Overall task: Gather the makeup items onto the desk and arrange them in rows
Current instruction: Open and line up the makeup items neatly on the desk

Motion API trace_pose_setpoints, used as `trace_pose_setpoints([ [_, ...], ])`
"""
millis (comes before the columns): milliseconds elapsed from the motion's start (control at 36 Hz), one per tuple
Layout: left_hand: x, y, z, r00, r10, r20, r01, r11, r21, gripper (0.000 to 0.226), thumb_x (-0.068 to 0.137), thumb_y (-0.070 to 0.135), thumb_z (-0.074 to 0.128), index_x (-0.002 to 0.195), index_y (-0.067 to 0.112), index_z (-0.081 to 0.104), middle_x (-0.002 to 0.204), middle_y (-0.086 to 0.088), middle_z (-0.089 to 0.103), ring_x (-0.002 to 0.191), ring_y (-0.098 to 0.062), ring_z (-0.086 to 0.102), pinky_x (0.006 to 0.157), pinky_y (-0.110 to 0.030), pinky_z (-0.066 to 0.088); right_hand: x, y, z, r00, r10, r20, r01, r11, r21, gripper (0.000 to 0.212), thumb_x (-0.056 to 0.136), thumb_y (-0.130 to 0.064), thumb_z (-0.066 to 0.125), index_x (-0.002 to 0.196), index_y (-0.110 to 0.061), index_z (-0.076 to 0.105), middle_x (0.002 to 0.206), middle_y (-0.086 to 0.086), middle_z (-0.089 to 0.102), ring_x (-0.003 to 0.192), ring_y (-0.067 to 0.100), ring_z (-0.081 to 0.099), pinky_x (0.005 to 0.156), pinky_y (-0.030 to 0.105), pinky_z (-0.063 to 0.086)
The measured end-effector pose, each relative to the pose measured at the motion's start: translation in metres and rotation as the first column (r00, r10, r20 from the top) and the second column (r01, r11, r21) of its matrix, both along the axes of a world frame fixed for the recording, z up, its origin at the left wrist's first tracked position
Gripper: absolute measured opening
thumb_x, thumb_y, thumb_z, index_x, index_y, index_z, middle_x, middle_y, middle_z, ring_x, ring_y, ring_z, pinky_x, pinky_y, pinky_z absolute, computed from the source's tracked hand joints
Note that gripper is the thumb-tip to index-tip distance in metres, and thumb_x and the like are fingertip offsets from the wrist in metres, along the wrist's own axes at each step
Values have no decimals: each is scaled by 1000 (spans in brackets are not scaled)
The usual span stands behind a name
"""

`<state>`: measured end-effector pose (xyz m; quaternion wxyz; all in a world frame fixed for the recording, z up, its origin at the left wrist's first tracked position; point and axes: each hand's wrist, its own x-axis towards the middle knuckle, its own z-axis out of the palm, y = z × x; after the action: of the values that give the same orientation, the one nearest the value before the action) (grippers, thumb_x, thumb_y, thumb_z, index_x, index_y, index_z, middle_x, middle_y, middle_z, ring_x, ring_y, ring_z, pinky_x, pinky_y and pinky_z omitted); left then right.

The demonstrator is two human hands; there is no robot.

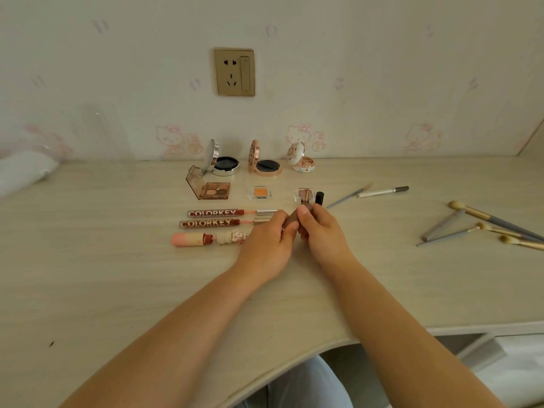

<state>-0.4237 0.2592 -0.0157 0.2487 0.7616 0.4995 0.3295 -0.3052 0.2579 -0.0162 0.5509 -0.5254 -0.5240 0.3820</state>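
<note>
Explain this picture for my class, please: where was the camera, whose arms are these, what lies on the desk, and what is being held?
There is no machine here. A head-worn camera looks down at a person's own bare arms. The left hand and right hand together grip a small brown tube. On the pale wooden desk lie three open round compacts, small eyeshadow pans, and two lip glosses marked COLORKEY, arranged in rows. Loose grey-handled makeup brushes lie scattered at the right.

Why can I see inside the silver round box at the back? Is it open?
Yes, open. The silver compact's lid stands up from its back edge, and the dark pad inside the base shows.
</note>
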Motion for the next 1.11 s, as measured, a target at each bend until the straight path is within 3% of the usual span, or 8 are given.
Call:
trace_pose_setpoints([
  [194,0,0,-2,999,19,28,-20,999,31,20,95,41,41,85,25,46,64,9,51,60,-5,49,50,-26,29,-1,0,2,997,2,-78,-3,1000,-21,19,97,-23,45,86,-10,54,64,-2,50,54,6,44,54,15,39],
  [278,2,-1,-2,998,42,45,-44,998,47,22,95,41,42,91,21,48,65,9,52,60,-4,50,49,-25,30,-2,-1,3,992,66,-108,-69,997,-31,21,95,-24,48,88,-7,56,76,11,55,66,16,47,64,26,40],
  [389,3,-1,-2,995,62,77,-64,998,30,17,95,39,42,93,22,46,74,10,55,69,-6,52,54,-24,35,-2,-2,2,985,135,-109,-141,989,-43,16,94,-23,51,83,-15,60,84,8,62,78,19,53,73,31,43],
  [500,5,1,-1,978,60,199,-53,998,-41,15,97,26,37,91,21,49,73,11,52,70,-7,49,58,-25,33,6,0,3,981,118,-155,-129,989,-64,17,93,-26,53,81,-18,63,76,-6,61,75,10,52,69,25,41],
  [667,14,4,3,984,-35,173,42,998,-37,24,99,22,38,109,19,60,85,12,61,84,-8,58,76,-23,42,27,4,12,998,36,-58,-38,998,-49,19,92,-30,55,75,-23,62,67,-11,58,67,5,51,64,21,41],
  [833,39,17,17,990,-29,135,37,998,-59,19,91,30,55,107,24,64,82,11,63,81,-9,59,67,-18,42,48,12,24,999,29,-40,-29,1000,3,19,92,-25,54,75,-24,63,61,-17,61,61,0,51,61,16,39],
  [944,58,21,14,986,16,168,-8,999,-51,18,84,31,65,101,25,67,91,6,70,84,-8,65,79,-26,50,59,12,15,998,-65,6,65,997,51,19,93,-21,54,79,-18,66,56,-18,62,53,-8,52,54,6,38],
  [1111,68,20,-5,980,54,191,-55,998,2,21,74,26,75,94,22,69,88,5,69,80,-5,65,73,-15,47,69,10,8,990,-143,8,142,984,108,26,92,-21,53,68,-18,62,62,-12,62,56,-8,52,56,3,38],
])
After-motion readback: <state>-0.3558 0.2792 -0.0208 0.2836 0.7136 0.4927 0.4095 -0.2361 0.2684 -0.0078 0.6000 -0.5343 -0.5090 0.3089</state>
